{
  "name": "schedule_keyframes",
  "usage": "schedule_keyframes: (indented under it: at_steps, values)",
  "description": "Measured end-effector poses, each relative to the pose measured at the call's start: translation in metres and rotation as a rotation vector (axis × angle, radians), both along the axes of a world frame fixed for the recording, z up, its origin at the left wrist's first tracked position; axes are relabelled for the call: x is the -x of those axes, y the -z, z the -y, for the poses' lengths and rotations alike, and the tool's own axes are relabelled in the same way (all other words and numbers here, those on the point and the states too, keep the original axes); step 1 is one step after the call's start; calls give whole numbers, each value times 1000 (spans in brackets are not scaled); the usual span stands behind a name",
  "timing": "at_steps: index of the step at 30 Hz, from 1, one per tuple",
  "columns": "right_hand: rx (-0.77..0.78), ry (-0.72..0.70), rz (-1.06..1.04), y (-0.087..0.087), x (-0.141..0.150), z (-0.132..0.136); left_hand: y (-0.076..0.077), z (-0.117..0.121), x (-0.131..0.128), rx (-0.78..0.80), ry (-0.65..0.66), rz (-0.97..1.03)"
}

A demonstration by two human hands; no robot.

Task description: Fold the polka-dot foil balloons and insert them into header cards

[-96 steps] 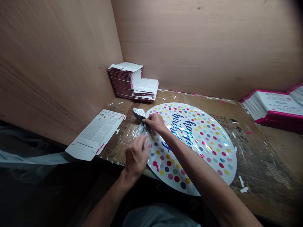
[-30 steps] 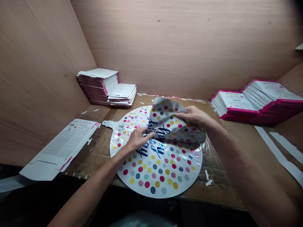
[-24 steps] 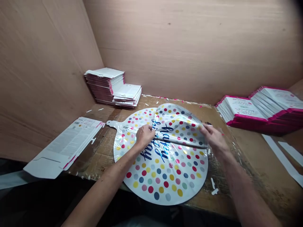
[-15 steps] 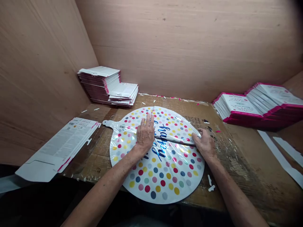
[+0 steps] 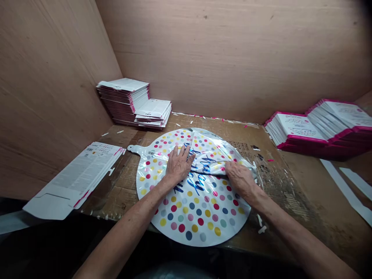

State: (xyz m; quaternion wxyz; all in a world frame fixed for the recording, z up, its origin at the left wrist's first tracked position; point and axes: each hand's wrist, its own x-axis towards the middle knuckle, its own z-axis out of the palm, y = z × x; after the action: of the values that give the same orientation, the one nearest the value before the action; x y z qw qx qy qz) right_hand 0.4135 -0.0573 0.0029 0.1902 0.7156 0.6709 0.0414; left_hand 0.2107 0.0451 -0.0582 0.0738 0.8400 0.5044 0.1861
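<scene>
A flat, round foil balloon [image 5: 200,217], white with coloured dots and blue lettering, lies on a cardboard-covered table. Its narrow tail points left. My left hand [image 5: 179,164] rests on the balloon left of the lettering, fingers spread and pressing on the foil. At the right side, my right hand [image 5: 240,174] has its fingers closed on a raised fold of the foil, near the lettering. The fold runs sideways between both hands, and the balloon's right edge is bunched up around the right hand. Part of the lettering is covered by the fold and the left hand.
Stacks of folded white and pink card packs [image 5: 128,100] stand at the back left, more packs [image 5: 314,128] at the right. Flat printed cartons [image 5: 78,170] lie left, overhanging the front edge. White strips [image 5: 345,190] lie right. Wooden panels [image 5: 203,58] enclose the table.
My right hand has moved left from the balloon's right edge, drawing the foil inward into a crumpled fold. My left hand stays on the balloon, its thumb now farther out. The view has shifted slightly.
</scene>
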Motion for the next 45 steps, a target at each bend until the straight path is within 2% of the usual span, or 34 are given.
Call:
schedule_keyframes:
  at_steps: [3,5,8,10,12,15,16,18,21,23,24,26,28,29,31,34,36,38,40,43,45]
  values:
    - [140,118,-18,-19,20,29,-8,-1,3,43,19,66]
    - [173,133,-49,-29,39,43,-18,12,9,11,63,130]
    - [143,116,-154,-40,73,52,-29,54,24,-200,332,147]
    - [68,68,-289,-42,89,58,-29,85,38,-314,482,103]
    - [-6,-129,-517,-38,93,67,-23,105,53,-348,491,100]
    - [-65,-577,-843,-17,71,81,-12,112,83,-304,357,190]
    - [-102,-654,-868,-8,61,82,-11,110,94,-279,315,231]
    - [-179,-689,-815,12,45,78,-10,106,114,-244,278,294]
    - [-213,-652,-798,30,40,57,-13,104,134,-174,303,305]
    - [-217,-517,-897,31,50,38,-14,103,137,-80,253,288]
    - [-229,-408,-940,30,57,29,-14,103,136,-33,171,281]
    - [-252,-179,-947,27,70,10,-15,103,130,49,-75,273]
    - [-260,-26,-875,25,79,-6,-17,102,123,98,-299,243]
    - [-255,16,-836,25,81,-12,-19,101,119,90,-357,215]
    - [-216,56,-773,25,82,-19,-21,100,114,-4,-338,128]
    - [-218,49,-648,20,85,-14,-17,97,112,-134,-150,-29]
    - [-349,-87,-535,15,96,-5,-12,96,112,-115,-102,-105]
    - [-446,-345,-443,12,118,3,-9,95,113,-89,-128,-137]
    - [-384,-553,-375,14,143,6,-13,92,115,-87,-139,-147]
    - [-235,-636,-283,22,166,3,-32,81,118,-124,-102,-146]
    - [-208,-721,-282,25,159,4,-46,66,122,-161,23,-151]
